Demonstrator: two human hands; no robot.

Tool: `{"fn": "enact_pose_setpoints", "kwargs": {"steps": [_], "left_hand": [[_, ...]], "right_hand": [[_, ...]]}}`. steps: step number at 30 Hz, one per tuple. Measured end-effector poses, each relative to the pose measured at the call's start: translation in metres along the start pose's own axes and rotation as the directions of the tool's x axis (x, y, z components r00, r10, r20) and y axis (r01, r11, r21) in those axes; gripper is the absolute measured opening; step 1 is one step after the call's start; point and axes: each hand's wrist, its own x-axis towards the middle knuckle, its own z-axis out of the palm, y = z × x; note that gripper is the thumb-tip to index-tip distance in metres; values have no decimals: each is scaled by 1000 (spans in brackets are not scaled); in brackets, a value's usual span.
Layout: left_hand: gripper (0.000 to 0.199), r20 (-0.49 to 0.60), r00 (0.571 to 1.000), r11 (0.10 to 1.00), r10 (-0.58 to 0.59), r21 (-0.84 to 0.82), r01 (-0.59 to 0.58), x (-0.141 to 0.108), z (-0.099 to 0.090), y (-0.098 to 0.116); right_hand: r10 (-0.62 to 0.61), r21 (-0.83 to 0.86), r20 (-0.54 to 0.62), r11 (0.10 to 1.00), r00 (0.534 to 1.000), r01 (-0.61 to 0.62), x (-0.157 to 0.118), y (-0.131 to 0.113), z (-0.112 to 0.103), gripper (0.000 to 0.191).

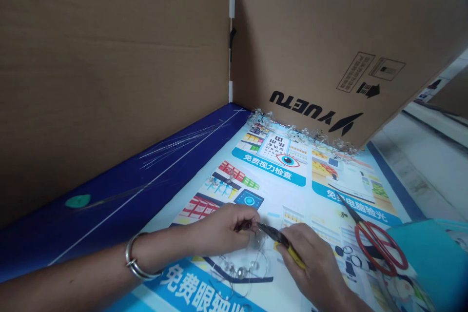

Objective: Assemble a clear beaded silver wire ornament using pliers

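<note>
My left hand (234,228) is closed in a pinch around a small dark-red item (243,224), too small to make out, with thin wire near it. In my right hand (310,261) are pliers (292,251) with yellow handles and dark jaws, whose tips meet the fingertips of my left hand. Below both hands, clear beads (241,272) on looped thin wire hang or lie over the printed sheet; which of the two I cannot tell.
Red-handled scissors (382,248) lie at the right beside a turquoise item (431,253). Cardboard panels (310,48) stand behind, with a row of wire-and-bead pieces (310,135) along their foot. Loose wires (179,142) and a green item (78,201) lie on the blue strip at left.
</note>
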Motion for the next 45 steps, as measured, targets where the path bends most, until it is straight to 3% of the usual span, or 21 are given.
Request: {"fn": "enact_pose_setpoints", "kwargs": {"steps": [18,32,35,45], "left_hand": [[14,13,999,996,32,81,-33,0,-1,-2],[5,42,999,999,21,41,-22,-1,-1,0],[15,71,996,999,47,13,-48,-1,-4,4],[15,-26,999,998,47,-49,-48,1,-2,-2]], "right_hand": [[7,-24,-23,1000,1000,-7,0,-1,0,17],[34,43,-23,999,999,-33,1,-5,1,18],[40,45,-19,998,999,-39,1,-5,1,18],[61,36,28,997,998,-62,1,-4,2,17]]}}
